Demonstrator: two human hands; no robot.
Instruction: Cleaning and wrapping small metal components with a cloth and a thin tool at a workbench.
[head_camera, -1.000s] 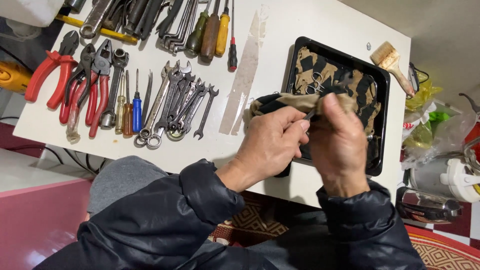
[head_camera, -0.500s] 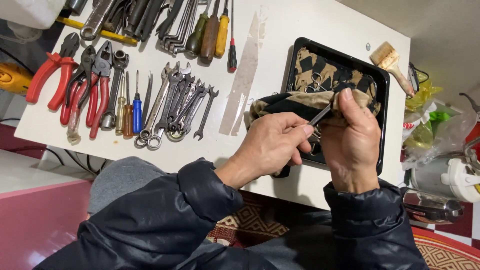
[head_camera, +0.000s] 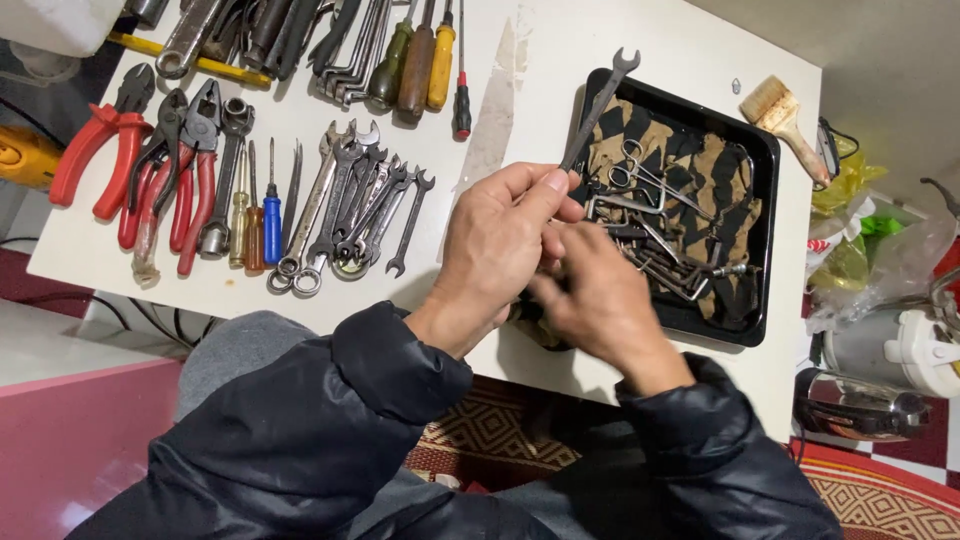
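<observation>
left hand (head_camera: 500, 240) gripped open-end wrench (head_camera: 598, 105), tilted over black tray (head_camera: 768, 160) | right hand (head_camera: 600, 300) touched left | spanners (head_camera: 350, 200) lay nearby

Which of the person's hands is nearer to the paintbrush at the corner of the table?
Right. The right hand lies over the black tray's near edge, below-left of the paintbrush; the left hand sits further left, holding a wrench.

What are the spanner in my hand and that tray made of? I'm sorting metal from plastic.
The spanner held by the left hand looks like bare steel: dull grey with a slight sheen. The tray is glossy black; plastic or enamelled metal, it cannot be told. The cloth lining it looks like woven fabric.
</observation>
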